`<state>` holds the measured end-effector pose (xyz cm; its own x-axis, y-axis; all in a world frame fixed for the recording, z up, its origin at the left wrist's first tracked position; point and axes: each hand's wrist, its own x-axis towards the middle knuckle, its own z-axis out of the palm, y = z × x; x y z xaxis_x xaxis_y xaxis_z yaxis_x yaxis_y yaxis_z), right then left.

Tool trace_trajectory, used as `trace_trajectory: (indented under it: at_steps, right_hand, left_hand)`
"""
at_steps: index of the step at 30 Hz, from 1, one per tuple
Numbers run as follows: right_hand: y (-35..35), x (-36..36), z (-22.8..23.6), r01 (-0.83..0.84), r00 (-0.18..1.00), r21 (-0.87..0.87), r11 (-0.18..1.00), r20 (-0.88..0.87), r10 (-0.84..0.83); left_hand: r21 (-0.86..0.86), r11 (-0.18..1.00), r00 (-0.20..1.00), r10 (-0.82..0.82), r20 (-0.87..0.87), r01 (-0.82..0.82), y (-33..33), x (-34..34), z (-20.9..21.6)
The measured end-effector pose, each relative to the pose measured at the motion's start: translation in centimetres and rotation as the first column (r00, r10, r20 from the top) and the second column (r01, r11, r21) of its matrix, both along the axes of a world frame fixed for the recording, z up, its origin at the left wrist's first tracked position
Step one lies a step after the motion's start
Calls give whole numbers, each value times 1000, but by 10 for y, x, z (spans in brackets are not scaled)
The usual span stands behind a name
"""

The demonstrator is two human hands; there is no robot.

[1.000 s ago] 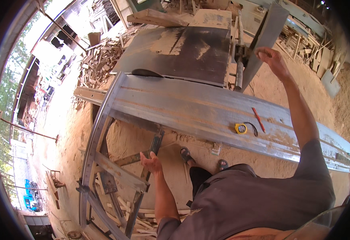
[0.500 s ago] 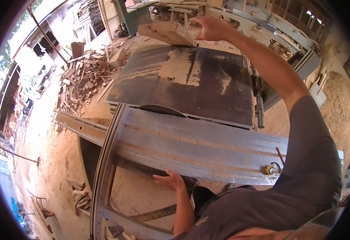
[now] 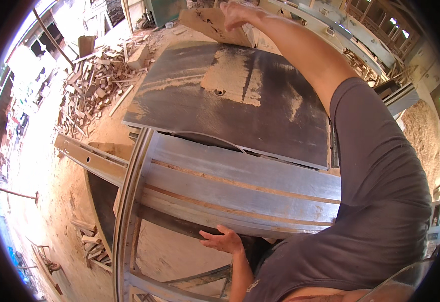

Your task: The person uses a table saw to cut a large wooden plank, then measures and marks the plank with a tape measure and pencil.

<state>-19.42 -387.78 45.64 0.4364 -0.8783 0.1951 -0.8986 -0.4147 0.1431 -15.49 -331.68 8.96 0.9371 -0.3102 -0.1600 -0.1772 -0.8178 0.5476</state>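
Note:
A thick wooden block (image 3: 207, 26) stands tilted at the far edge of the dark saw table (image 3: 179, 100). My right arm stretches across the table to it. My right hand (image 3: 237, 15) is hooked over the block's upper side, with its fingers bent down onto the face; the thumb is hard to make out. Nearer to me runs a long grooved metal sliding table (image 3: 245, 176), and a curved dark edge, perhaps a blade slot, shows between the two surfaces. My left hand (image 3: 225, 240), open with fingers spread, is beside the sliding table's near edge and holds nothing.
A metal rail frame (image 3: 134, 201) crosses at the sliding table's left end. Wood offcuts (image 3: 91, 83) lie heaped on the floor at the far left, with a smaller offcut stack (image 3: 94, 246) at the lower left. Sawdust (image 3: 423, 131) is piled at the right.
My right hand has come down from open beside the block onto its upper side. The block's face looks more tilted up. My left hand stays near the sliding table's edge. The view has shifted slightly.

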Motion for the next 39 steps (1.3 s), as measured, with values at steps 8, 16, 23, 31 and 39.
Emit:
trace_trajectory:
  at_steps: [8, 16, 23, 31, 39]
  right_hand:
    - [-38, -19, -24, -124, 992, -60, 990, 14, 125]
    - [4, -90, -38, -61, 998, -90, 994, 17, 62]
    - [-18, -149, -86, -103, 979, -288, 952, 141, 149]
    - [42, -145, -121, -72, 986, -212, 975, 134, 102]
    - [81, -199, -183, -97, 968, -219, 971, 207, 143]
  left_hand:
    - [27, 999, 999, 24, 44, -25, -8, -6, -8]
    - [79, 996, 999, 49, -1, -49, -19, -1, 5]
    - [114, 992, 998, 56, -31, -52, -23, -3, 8]
    - [82, 994, 997, 75, 16, -76, -22, 0, 1]
    - [24, 999, 997, 45, 62, -47, -16, -4, -15]
